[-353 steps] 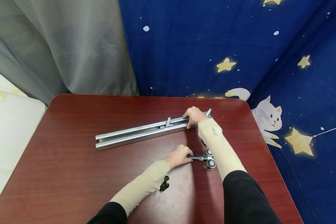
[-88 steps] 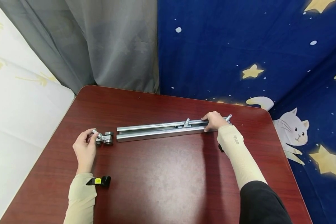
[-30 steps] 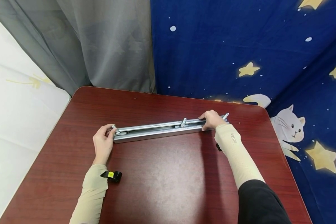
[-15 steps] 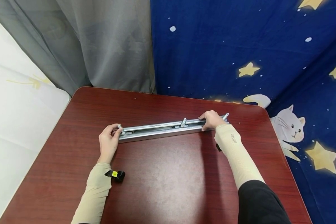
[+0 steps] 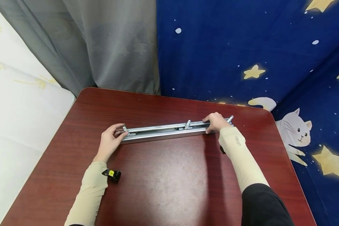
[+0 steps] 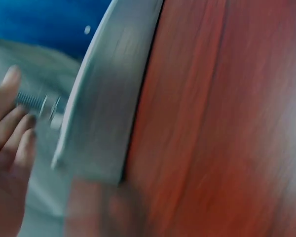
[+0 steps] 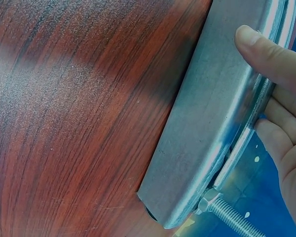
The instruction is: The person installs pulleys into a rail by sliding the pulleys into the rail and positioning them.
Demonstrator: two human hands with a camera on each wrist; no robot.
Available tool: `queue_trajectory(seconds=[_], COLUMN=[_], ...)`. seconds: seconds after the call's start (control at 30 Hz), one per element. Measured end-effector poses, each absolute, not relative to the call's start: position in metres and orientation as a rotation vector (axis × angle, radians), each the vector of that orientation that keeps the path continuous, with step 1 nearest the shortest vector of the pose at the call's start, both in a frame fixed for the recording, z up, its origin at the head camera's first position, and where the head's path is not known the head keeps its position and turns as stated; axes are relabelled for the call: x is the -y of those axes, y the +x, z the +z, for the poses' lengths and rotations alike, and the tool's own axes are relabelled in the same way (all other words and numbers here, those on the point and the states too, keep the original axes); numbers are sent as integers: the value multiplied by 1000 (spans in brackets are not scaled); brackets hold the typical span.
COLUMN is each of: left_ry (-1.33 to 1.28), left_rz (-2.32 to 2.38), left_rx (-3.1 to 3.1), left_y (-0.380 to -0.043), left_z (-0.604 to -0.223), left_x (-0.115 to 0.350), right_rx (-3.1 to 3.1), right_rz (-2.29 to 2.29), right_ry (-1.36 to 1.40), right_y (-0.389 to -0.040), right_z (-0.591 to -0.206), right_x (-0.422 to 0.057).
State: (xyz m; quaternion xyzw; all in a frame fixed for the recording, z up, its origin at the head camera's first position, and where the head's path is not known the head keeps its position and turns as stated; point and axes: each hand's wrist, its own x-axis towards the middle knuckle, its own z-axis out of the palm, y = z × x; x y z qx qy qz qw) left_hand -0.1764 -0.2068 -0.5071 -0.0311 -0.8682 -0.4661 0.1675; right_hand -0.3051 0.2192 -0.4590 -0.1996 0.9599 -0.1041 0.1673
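A silver metal channel rail [image 5: 158,132] lies on the table, its slot facing up. Near its right end my right hand [image 5: 216,121] grips it, thumb over one side and fingers over the other [image 7: 286,128]. At the left end my left hand [image 5: 110,139] has thumb and fingers around the upright threaded bolt [image 5: 125,129] of a roller trolley whose wheels are hidden inside the rail. The left wrist view is blurred; there the bolt [image 6: 32,101] passes between the fingers. A second bolt [image 5: 188,123] stands mid-rail, and a third [image 5: 230,119] at the right end.
The table [image 5: 164,175] has a dark red wood-grain top with rounded back corners. Behind it hang a grey curtain [image 5: 124,47] and a blue star-patterned curtain [image 5: 209,47]. White material [image 5: 22,103] lies beyond the left edge.
The left hand took the loose roller trolley from the near right around to the rail's left end, slid it in, and its wrist has since swung left. The right hand keeps its grip.
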Motion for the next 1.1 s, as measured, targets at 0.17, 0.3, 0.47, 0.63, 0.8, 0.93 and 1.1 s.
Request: queue_trajectory(seconds=[0.17, 0.3, 0.47, 0.63, 0.8, 0.93, 1.1], left_ry=[-254, -384, -388, -444, -476, -468, -420], left_rz=[-1070, -953, -973, -970, -941, -953, -990], left_rx=[2865, 3035, 3042, 3030, 3024, 3025, 3034], left_y=[-181, -186, -187, -188, -189, -189, -187], left_z=[-497, -494, -498, -500, -500, -499, -498], left_x=[231, 240, 243, 245, 245, 243, 243], right_rx=[-2737, -2740, -2737, -2740, -2743, -2753, -2748], right_rz=[-287, -291, -309, -320, -320, -300, -321], right_ry=[-578, -575, -572, -569, -575, -595, -590], right_y=[-304, -304, -303, -302, -300, -300, -299], right_z=[-458, -457, -458, -458, -458, -459, -459], right_x=[-219, -219, -219, -219, -219, -220, -219])
